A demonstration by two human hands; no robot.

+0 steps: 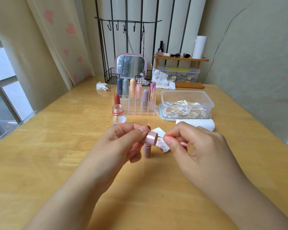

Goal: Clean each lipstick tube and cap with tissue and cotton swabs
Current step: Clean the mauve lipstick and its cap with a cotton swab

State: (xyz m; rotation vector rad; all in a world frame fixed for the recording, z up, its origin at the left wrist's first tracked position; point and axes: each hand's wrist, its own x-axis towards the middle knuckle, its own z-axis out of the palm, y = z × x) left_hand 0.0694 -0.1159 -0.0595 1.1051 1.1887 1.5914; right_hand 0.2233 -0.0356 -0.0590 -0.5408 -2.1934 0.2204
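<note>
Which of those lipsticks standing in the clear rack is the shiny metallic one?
The tall metallic pink-purple lipstick tube at the right end of the clear plastic organiser rack. Its straight, flat-topped case glints; the other five are matte with rounded tops.

Between the left thumb and fingers (136,130) sits a pink cap (152,138) with a glossy, faintly pearly sheen, probably plastic. Just below those fingers stands a matt dusty-pink tube (147,151). Against the right fingertips (167,140) lies crumpled white tissue (161,143), soft and red-stained. Under both hands the wooden table (56,146) looks smooth and lightly varnished.
</note>
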